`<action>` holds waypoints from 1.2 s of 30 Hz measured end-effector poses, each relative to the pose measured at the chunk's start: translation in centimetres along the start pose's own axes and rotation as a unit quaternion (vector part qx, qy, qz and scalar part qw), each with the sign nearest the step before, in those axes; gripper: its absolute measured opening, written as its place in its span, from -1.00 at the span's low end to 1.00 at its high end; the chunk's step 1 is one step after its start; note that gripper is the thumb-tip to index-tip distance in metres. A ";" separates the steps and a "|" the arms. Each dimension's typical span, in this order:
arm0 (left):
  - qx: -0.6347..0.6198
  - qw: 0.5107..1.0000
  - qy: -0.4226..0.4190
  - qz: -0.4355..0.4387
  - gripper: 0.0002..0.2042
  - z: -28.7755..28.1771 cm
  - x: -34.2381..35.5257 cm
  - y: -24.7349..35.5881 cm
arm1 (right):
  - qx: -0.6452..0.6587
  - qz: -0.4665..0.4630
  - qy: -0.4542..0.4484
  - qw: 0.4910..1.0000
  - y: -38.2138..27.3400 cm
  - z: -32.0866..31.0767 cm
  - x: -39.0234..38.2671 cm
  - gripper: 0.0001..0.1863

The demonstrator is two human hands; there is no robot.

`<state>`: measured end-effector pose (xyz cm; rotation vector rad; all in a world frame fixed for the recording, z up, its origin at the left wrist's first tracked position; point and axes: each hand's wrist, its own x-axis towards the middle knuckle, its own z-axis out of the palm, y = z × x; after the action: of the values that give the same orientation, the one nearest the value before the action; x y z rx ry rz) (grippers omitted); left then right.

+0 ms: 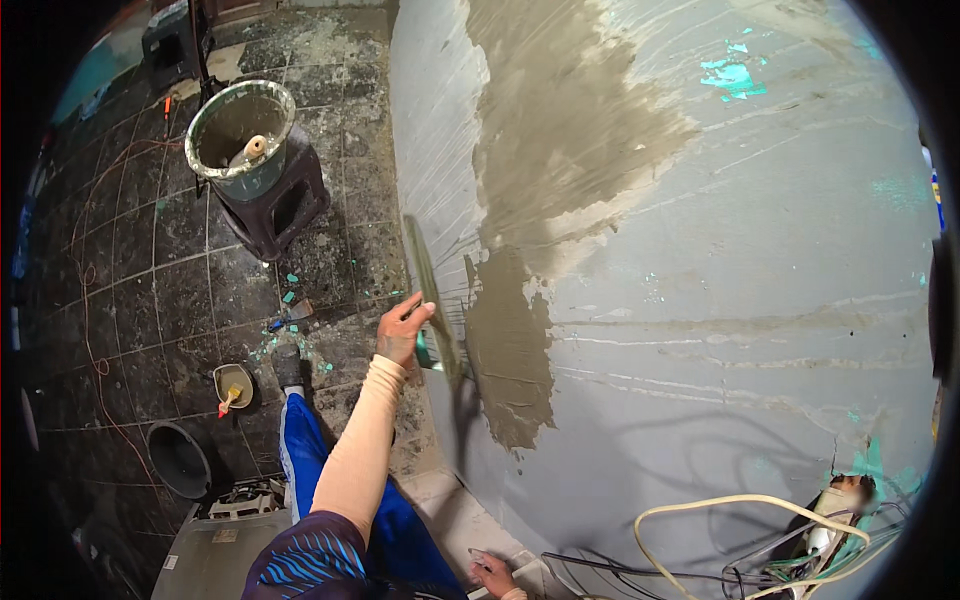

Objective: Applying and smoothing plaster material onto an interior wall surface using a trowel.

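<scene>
My left hand (402, 328) is closed around a long plastering trowel (436, 290), seen nearly edge-on and smeared with grey-green plaster. The trowel stands upright close to the grey wall (640, 400), beside a wet plaster patch (508, 345); whether it touches the wall I cannot tell. A larger, smoother plaster area (560, 130) spreads above that patch. Low in the view, my right hand (492, 574) is partly cut off by the lower edge, its fingers apart and nothing seen in them, near a pale ledge (450, 510).
A plaster-stained bucket (200, 165) with a wooden-handled tool inside stands on a dark plastic stool (290, 205). On the tiled floor lie a scraper (298, 311), a tub with a brush (246, 376) and a black bucket (178, 462). Loose cables (730, 502) hang by a wall opening.
</scene>
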<state>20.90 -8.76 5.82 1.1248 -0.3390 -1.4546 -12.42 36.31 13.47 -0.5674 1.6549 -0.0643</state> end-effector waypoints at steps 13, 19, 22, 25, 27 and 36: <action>0.213 0.971 -0.025 -0.105 -0.41 3.1 2.0 -17.5 | 0.086 0.011 0.026 0.996 4.3 0.0 -2.2 -0.60; 0.306 0.952 -0.006 0.024 -0.48 5.0 -2.1 -15.6 | 0.329 0.195 -0.004 0.924 0.2 1.2 -2.5 -0.65; 0.278 0.957 -0.009 0.086 -0.50 6.3 -5.3 -13.8 | 0.029 0.059 -0.015 0.998 1.9 1.5 -1.6 -0.53; 0.233 0.969 -0.048 0.066 -0.52 12.4 -12.1 -7.6 | -0.016 -0.037 -0.004 0.999 4.4 0.3 -0.6 -0.54; 0.192 0.971 -0.077 0.119 -0.52 14.3 -16.2 -3.8 | -0.031 -0.040 0.028 0.998 2.2 0.1 -0.8 -0.55; 0.184 0.981 0.050 -0.022 -0.46 3.8 -11.2 -9.3 | 0.033 0.001 -0.001 0.999 -0.8 -1.1 -1.8 -0.49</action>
<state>10.37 1.94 5.50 1.5049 -0.5291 -1.4018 -13.06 36.05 15.57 -0.5166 1.6451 -0.1164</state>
